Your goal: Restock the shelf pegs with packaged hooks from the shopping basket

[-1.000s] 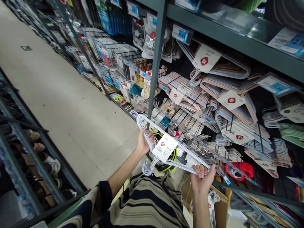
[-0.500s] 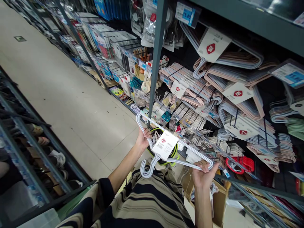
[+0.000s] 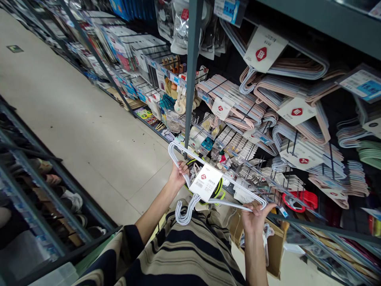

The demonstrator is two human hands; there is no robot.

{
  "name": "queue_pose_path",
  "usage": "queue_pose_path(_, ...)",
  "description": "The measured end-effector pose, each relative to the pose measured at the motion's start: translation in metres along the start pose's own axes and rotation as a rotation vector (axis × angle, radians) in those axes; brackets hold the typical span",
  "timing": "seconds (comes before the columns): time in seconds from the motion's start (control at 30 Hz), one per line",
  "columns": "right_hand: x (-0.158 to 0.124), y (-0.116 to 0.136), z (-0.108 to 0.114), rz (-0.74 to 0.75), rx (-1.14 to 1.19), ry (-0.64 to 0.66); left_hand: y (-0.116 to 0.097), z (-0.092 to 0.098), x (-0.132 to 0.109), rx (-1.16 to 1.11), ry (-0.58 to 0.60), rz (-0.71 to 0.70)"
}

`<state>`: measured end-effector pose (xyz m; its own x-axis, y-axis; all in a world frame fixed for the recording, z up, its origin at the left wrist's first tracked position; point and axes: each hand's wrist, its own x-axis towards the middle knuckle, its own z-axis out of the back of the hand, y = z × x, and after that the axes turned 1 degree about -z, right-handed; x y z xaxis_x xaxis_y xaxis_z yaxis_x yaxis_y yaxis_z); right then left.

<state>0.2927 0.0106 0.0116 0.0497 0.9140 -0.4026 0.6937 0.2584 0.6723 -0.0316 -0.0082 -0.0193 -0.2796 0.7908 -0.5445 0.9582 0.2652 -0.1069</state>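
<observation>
Between my two hands I hold a pack of white clothes hangers (image 3: pixel 235 184), its hooks turned toward my body. A white card label (image 3: pixel 206 182) with a red logo wraps the middle of the pack. My left hand (image 3: pixel 179 174) is closed around one sloping end. At the other end, my right hand (image 3: pixel 256 214) grips the corner, with the thumb stretched out along it. Beneath the pack, partly covered by it, is a black and lime-green object (image 3: pixel 220 190) that I cannot make out fully.
Packs of pink and grey hangers (image 3: pixel 297 115) hang on the rack at right, beside a dark upright post (image 3: pixel 193 71). Red hangers (image 3: pixel 306 200) hang lower. An open cardboard box (image 3: pixel 275 254) stands on the floor by my right arm. A shoe rack (image 3: pixel 53 190) lines the aisle's left side.
The view has shifted slightly, so the shelves sit a little higher and further left. Both hands keep their hold on the hanger pack, which stays nearly where it was.
</observation>
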Motion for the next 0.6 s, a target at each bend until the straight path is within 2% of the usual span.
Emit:
queue_pose_path(0.3,-0.008,-0.004,0.001,-0.078,0.117,-0.022,0.003,0.006,0.002,-0.086,-0.039,0.043)
queue_pose_path(0.43,-0.009,-0.004,0.001,-0.093,0.100,-0.002,0.001,0.016,0.002,-0.114,-0.010,0.080)
queue_pose_path(0.6,-0.008,-0.002,-0.001,-0.120,0.111,-0.055,-0.001,0.032,0.002,-0.131,0.013,0.168)
